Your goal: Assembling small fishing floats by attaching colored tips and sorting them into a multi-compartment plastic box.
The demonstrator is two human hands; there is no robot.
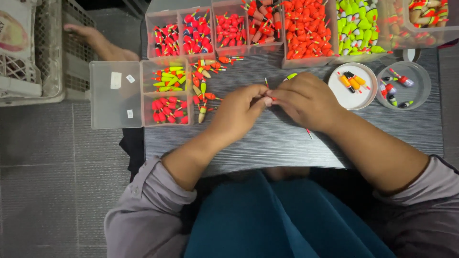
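Note:
My left hand (pixel 237 112) and my right hand (pixel 304 99) meet over the middle of a small dark table (pixel 287 141). Their fingertips pinch one small fishing float (pixel 267 93) between them; only its thin stem and a bit of red show above the fingers. A thin red stem pokes out below my right wrist. Loose floats (pixel 203 91) in red, orange and cream lie on the table just left of my left hand.
Clear bins of red, orange and yellow-green floats (pixel 306 33) line the far edge. A compartment box with open lid (pixel 143 93) sits at left. Two round dishes (pixel 354 86) (pixel 404 83) hold a few floats at right. Another person's foot (pixel 95 43) rests beside a plastic crate (pixel 33 52).

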